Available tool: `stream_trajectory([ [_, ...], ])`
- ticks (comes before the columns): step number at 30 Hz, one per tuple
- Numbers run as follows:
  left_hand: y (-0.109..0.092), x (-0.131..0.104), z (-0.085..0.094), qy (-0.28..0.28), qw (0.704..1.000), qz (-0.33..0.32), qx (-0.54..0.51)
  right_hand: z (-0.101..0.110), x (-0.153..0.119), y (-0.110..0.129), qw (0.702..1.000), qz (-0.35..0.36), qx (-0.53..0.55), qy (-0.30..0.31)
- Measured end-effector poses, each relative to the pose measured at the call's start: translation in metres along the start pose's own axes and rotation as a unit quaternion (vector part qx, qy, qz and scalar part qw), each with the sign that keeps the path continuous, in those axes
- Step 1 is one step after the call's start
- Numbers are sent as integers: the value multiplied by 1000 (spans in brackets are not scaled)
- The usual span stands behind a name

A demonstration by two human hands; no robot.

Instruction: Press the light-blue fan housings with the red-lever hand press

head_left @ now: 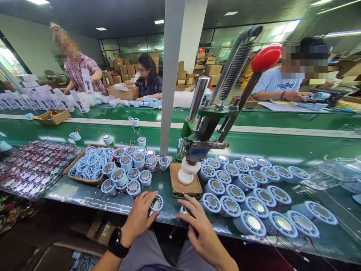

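Before the press (210,124) — left fingers (142,209) half-open round a ring (156,203), right fingers (194,216) half-open over a part (184,210).

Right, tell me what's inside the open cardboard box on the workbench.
The cardboard box holds a heap of light blue slotted rings. Only the upper ones show; anything beneath is covered, and round housings hide part of its right side.
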State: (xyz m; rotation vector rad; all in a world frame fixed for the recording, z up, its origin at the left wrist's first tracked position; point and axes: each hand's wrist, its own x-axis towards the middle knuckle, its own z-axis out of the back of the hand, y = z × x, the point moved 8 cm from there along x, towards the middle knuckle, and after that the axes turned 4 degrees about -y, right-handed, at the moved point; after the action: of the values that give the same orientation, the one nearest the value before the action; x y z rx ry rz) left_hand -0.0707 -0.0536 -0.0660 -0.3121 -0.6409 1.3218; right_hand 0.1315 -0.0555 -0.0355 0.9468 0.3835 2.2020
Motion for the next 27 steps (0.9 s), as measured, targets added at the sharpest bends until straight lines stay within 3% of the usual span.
stream_trajectory([
  [3,8,-6,13,-88,993,63,-51,2,-4,-2,987,-48,-80,-131],
  [6,4,-10,19,-123,982,108,-89,-14,-1,-3,974,-88,-84,-189],
  [11,-31,0,14,-96,990,46,-96,-51,12,-10,972,-110,88,-187],
  [15,-52,12,-1,-54,997,-5,-47,-64,7,-21,958,-150,130,-207],
  [20,-50,18,-9,-27,998,26,-47,-69,1,-30,950,-190,162,-187],
  [27,-46,15,-7,-24,994,44,-94,-66,11,-28,946,-197,217,-138],
])
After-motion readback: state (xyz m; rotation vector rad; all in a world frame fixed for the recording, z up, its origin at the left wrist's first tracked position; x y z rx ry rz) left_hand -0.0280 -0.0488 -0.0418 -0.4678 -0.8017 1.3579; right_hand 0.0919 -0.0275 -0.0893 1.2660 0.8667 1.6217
